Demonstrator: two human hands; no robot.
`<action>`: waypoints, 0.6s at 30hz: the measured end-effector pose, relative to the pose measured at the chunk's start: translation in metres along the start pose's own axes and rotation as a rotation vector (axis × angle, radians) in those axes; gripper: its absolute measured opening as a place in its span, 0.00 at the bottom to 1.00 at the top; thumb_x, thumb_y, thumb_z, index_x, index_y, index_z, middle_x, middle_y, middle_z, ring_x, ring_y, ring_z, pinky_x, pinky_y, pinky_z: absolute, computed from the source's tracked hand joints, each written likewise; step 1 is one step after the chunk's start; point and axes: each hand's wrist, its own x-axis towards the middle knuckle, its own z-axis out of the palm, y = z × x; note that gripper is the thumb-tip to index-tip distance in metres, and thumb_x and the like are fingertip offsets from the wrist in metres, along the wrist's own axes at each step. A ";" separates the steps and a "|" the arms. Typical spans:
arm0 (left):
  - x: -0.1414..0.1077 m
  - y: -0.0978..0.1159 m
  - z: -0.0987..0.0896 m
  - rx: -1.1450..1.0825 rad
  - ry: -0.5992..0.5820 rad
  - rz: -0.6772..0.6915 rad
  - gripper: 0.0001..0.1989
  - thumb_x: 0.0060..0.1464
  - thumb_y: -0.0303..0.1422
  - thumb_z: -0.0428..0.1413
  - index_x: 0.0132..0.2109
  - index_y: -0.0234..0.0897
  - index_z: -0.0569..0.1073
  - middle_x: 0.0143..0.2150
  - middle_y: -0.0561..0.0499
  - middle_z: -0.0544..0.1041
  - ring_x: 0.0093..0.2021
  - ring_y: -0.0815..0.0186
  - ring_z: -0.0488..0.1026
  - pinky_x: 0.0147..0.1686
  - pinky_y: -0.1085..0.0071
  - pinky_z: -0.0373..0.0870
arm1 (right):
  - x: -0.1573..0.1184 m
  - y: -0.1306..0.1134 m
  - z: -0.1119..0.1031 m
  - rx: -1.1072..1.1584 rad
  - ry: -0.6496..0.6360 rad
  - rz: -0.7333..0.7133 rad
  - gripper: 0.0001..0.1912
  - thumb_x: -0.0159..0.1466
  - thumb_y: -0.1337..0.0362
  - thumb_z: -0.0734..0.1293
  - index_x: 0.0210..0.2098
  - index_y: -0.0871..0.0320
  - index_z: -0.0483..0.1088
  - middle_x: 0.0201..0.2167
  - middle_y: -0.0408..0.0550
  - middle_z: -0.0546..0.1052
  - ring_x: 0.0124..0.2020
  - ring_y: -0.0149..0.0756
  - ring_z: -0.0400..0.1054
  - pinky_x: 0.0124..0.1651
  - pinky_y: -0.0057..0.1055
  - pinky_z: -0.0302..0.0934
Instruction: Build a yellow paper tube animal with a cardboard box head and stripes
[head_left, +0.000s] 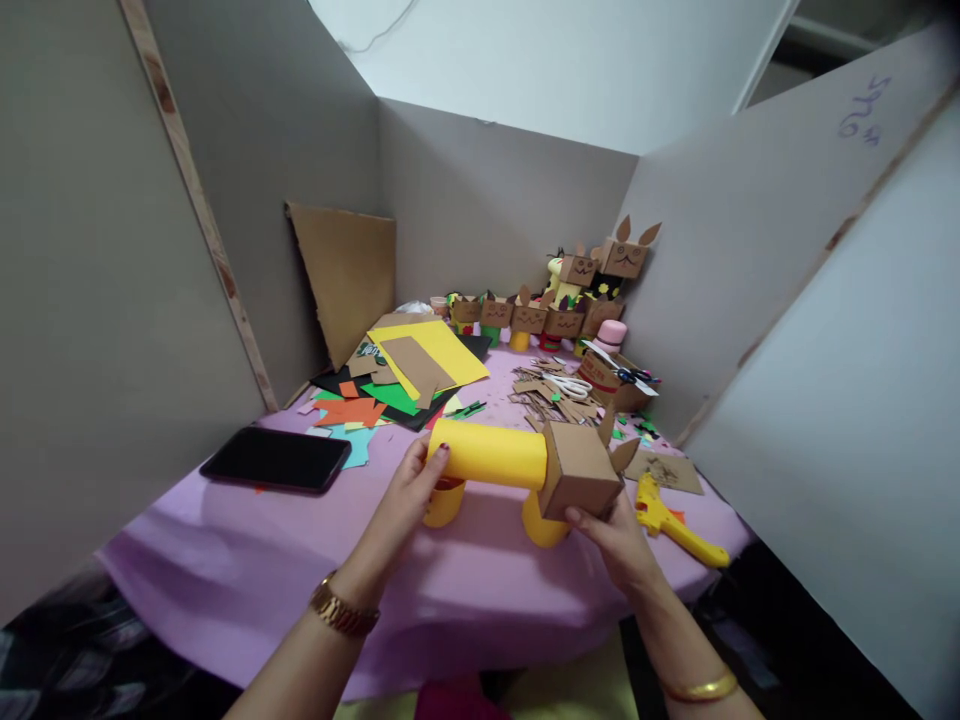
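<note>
Head view shows the left hand (414,487) pinching one end of a yellow paper tube (491,455) over the lilac tablecloth (465,605), while the right hand (621,538) grips the eared cardboard box (581,470) at its other end, near a yellow glue gun (681,527).

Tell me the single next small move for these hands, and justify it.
Probably press the cardboard box gently toward the yellow tube: the left hand holds the tube's far end, the right hand grips the box, and the two pieces appear to meet. Whether glue already bonds them isn't visible.
</note>
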 end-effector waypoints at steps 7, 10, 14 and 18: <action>0.005 -0.011 -0.005 -0.057 -0.023 0.031 0.26 0.47 0.45 0.60 0.49 0.37 0.64 0.50 0.45 0.70 0.46 0.60 0.72 0.38 0.68 0.73 | 0.001 0.003 -0.003 -0.030 -0.016 -0.023 0.39 0.45 0.64 0.79 0.53 0.51 0.62 0.46 0.47 0.78 0.46 0.42 0.71 0.47 0.36 0.66; 0.007 -0.012 -0.007 -0.060 -0.050 0.041 0.26 0.47 0.43 0.61 0.50 0.38 0.63 0.54 0.43 0.68 0.50 0.56 0.71 0.40 0.66 0.74 | 0.000 0.002 -0.003 -0.043 -0.004 -0.019 0.39 0.44 0.64 0.79 0.53 0.51 0.62 0.46 0.48 0.78 0.46 0.42 0.70 0.48 0.36 0.66; 0.009 -0.011 -0.010 -0.054 -0.079 0.066 0.34 0.41 0.39 0.65 0.54 0.40 0.61 0.58 0.42 0.66 0.56 0.53 0.67 0.49 0.62 0.70 | -0.001 0.000 -0.001 -0.035 0.021 -0.001 0.39 0.43 0.64 0.79 0.52 0.52 0.63 0.45 0.47 0.78 0.46 0.42 0.70 0.48 0.37 0.66; 0.010 -0.013 -0.015 -0.047 -0.115 0.083 0.39 0.38 0.35 0.67 0.56 0.41 0.58 0.58 0.44 0.67 0.57 0.55 0.66 0.53 0.62 0.67 | -0.001 0.000 0.000 -0.032 0.030 0.010 0.38 0.43 0.64 0.79 0.51 0.52 0.63 0.45 0.47 0.78 0.46 0.43 0.71 0.48 0.38 0.66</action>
